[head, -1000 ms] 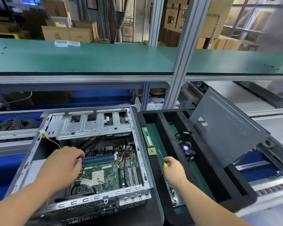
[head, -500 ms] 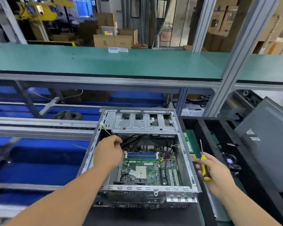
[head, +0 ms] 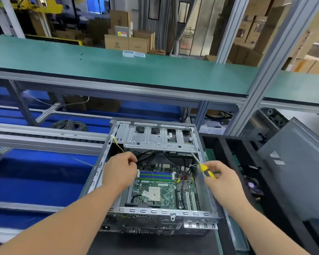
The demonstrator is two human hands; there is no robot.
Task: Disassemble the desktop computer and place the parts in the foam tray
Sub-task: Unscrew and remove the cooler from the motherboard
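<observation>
Gripping screwdriver, right hand (over case), motherboard below

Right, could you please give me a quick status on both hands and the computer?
Left hand inside open computer case, fingers curled at black cables. Right hand gripping yellow screwdriver, tip over the case. Motherboard in place; cables cross it.

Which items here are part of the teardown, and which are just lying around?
Part of the job:
computer case
motherboard
screwdriver, held by right hand
left hand, inside the case
foam tray
side panel

Lying about:
coiled cable
clear boxes on green shelf
cardboard cartons
</observation>
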